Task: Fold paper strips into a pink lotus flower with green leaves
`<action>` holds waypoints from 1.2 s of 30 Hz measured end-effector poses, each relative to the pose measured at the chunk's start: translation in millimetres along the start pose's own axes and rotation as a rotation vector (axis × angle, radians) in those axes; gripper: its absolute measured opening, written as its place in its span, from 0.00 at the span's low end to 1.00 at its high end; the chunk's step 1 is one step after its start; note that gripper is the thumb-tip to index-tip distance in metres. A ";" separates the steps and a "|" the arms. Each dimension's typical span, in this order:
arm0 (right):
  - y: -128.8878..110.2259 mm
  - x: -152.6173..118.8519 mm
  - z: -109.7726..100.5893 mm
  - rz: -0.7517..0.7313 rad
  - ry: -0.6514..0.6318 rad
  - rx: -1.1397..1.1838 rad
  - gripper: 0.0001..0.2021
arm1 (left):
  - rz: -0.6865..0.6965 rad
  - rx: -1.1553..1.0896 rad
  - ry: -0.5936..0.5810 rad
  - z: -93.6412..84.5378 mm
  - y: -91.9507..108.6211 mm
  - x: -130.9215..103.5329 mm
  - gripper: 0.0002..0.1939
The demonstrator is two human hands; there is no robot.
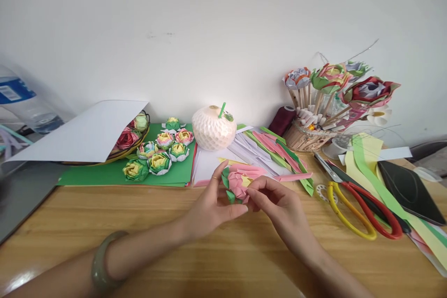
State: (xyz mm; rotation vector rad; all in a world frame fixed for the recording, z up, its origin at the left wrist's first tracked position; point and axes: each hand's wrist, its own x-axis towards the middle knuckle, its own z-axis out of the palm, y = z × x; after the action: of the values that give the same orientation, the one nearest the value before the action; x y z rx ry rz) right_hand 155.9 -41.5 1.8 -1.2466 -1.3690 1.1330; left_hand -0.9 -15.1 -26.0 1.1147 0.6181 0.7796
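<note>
A pink paper flower (238, 184) with a yellow centre and green outer leaves is held up above the wooden table, between both hands. My left hand (213, 202) cups it from the left, thumb along its lower edge and fingers partly behind it. My right hand (274, 198) pinches the flower's right side with thumb and fingertips. Behind it lie folded paper strips (256, 151) in white, pink and green on white sheets. Several finished paper flowers (159, 163) in green, yellow and pink sit on green paper (94, 174) to the left.
A white round lamp-like ornament (213, 128) stands by the wall. At right are large scissors (352, 205) with yellow and red handles, a black phone-like slab (412, 191) and a basket (307, 137) of paper flowers. A white sheet (87, 135) covers a flower basket; a water bottle (26, 100) leans at left.
</note>
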 end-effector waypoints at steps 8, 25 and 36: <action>-0.2 -1.8 -1.4 -0.209 0.029 -0.322 0.08 | 0.113 0.166 0.091 2.5 5.8 -0.6 0.27; 8.7 -5.0 -1.2 -0.740 0.228 -0.956 0.04 | 0.118 0.399 0.211 2.0 2.5 -2.1 0.32; 13.1 -0.7 -0.2 -0.733 0.213 -0.987 0.06 | 0.120 0.417 0.239 2.1 0.6 -2.6 0.34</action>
State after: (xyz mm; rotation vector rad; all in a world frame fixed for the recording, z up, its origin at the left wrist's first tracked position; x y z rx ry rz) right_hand 158.0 -41.4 -11.1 -1.2446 -2.0483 -0.2418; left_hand -1.0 -18.2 -24.6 1.4605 0.9520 0.9203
